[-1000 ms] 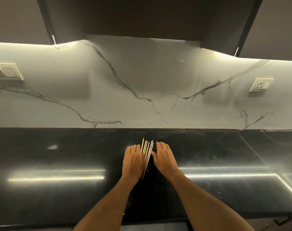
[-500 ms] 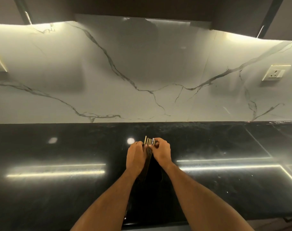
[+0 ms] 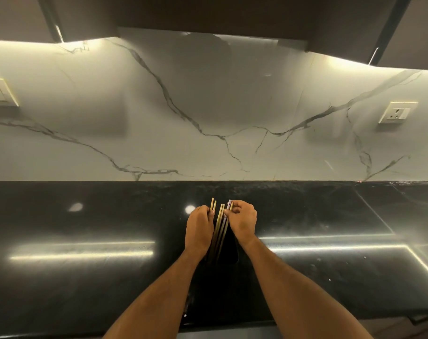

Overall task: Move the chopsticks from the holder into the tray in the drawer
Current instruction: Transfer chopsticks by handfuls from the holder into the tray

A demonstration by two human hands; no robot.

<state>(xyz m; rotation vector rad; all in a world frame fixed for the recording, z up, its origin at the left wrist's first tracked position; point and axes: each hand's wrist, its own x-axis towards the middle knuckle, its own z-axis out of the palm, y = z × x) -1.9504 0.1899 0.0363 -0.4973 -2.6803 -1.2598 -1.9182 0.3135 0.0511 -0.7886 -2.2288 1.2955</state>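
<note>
Early stage: both hands pinch chopsticks [image 3: 220, 221] over the black counter [image 3: 85, 277], left hand [image 3: 198, 228] two, right hand [image 3: 242, 220] the patterned ones (dark holder indistinct); no drawer tray visible.

Glossy black stone counter [image 3: 85, 277], wooden chopsticks [image 3: 219, 223]

Marble wall [image 3: 208, 106]; black counter [image 3: 85, 277]; underlit cabinets [image 3: 208, 13]

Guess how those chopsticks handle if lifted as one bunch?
The chopsticks are thin straight sticks, so likely stiff and light. Already splayed between the left hand and right hand, they will probably slip apart. Dropped on the glossy countertop, they may roll.
</note>
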